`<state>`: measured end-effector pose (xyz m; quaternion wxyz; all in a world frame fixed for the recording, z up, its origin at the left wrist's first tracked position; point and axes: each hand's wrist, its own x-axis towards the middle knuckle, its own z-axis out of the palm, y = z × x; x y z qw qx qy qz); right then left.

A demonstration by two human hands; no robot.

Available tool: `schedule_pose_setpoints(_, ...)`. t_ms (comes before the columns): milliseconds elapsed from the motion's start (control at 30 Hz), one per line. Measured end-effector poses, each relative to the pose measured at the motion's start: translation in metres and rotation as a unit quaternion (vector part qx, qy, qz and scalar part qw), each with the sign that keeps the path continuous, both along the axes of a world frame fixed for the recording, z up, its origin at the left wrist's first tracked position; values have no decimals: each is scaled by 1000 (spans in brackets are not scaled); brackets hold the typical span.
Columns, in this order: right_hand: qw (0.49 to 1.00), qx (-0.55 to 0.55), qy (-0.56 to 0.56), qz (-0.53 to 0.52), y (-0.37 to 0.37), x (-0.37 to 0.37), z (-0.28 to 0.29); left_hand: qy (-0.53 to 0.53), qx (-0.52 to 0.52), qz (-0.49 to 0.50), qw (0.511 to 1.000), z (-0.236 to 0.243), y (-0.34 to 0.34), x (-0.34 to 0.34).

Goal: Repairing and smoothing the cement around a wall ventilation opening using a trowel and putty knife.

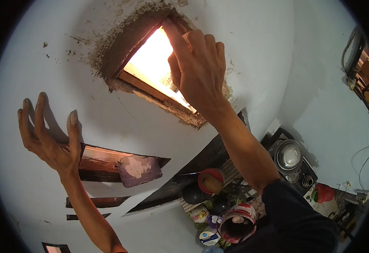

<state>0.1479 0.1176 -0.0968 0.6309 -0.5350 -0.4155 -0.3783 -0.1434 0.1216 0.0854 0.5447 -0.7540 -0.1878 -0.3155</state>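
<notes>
1. Right hand (199, 69) — fingers together, gripping nothing — presses the rough plaster edge of the wall opening (151, 63) at its fingertips.
2. Left hand (49, 135) — fingers spread, empty — rests on the white wall (45, 76); a scraper (139, 170) sits just beside its thumb.

Both hands (49, 135) raised, seemingly empty

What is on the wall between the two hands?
In the head view, only bare white wall lies between the left hand and right hand, beside the rough opening.

Steel pot (288, 155) on stove (303, 172)
</notes>
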Motion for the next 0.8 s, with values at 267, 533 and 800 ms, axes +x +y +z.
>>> schedule_pose_setpoints(267,999,-29,21,-26,-4,-26,15,-2,0,7,1000,4,-5,0)
schedule_pose_setpoints(533,998,-64,17,23,-15,-56,13,-5,-3,-7,1000,1,-2,1)
schedule_pose_setpoints(800,995,-58,7,78,-25,-88,18,-6,2,-2,1000,-1,0,1)
